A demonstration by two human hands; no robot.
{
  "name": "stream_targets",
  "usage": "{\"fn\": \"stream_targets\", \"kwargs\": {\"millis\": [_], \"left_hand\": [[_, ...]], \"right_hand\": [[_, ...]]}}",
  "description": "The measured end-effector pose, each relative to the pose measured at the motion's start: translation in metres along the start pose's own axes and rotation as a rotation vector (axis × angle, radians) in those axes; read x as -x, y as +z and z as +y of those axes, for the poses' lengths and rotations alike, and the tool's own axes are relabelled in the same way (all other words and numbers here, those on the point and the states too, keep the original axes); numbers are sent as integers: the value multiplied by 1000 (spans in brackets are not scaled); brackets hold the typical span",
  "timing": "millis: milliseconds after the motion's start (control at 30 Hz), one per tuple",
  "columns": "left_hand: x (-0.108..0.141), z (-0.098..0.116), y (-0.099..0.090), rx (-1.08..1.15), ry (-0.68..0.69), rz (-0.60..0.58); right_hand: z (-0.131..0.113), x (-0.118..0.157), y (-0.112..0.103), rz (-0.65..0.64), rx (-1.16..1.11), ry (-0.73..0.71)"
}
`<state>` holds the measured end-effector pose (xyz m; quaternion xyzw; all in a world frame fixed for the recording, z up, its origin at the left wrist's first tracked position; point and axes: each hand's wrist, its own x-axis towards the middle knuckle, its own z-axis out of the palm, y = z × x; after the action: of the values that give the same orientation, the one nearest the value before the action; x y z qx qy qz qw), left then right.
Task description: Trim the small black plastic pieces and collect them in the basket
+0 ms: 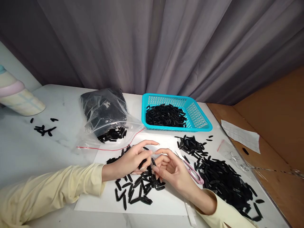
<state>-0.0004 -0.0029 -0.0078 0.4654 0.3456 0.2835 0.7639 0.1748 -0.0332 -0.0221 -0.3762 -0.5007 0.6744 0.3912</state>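
Pale yellow sleeves (59,193) lay closest to my view. At their ends, the fingers were bent and close together. My right hand (172,169) seemed to pinch one small black piece (153,161) with its thumb and fingers. My left hand (134,160) curled beside it, but I could not tell if it held one too. Under both hands, more black pieces (124,202) lay loose on white paper (95,202).

I judged each piece to be very light, thin and a bit stiff. It might snap if squeezed hard, or slip if pinched at the tip, so I thought the middle of its long sides was the best place to hold.

Just beside my right hand lay pink snips (196,175), near a big black pile (224,182). Farther out were a blue basket (201,129) with more pieces and a clear bag (104,107).
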Motion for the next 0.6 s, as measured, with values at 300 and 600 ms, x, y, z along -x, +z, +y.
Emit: {"fn": "stream_targets", "kwargs": {"millis": [300,600], "left_hand": [[-1,-2,-1,12,-5,35],[4,-5,1,-142,-26,-112]], "right_hand": [[-2,-4,-1,64,-23,45],[0,-3,7,215,-20,28]]}}
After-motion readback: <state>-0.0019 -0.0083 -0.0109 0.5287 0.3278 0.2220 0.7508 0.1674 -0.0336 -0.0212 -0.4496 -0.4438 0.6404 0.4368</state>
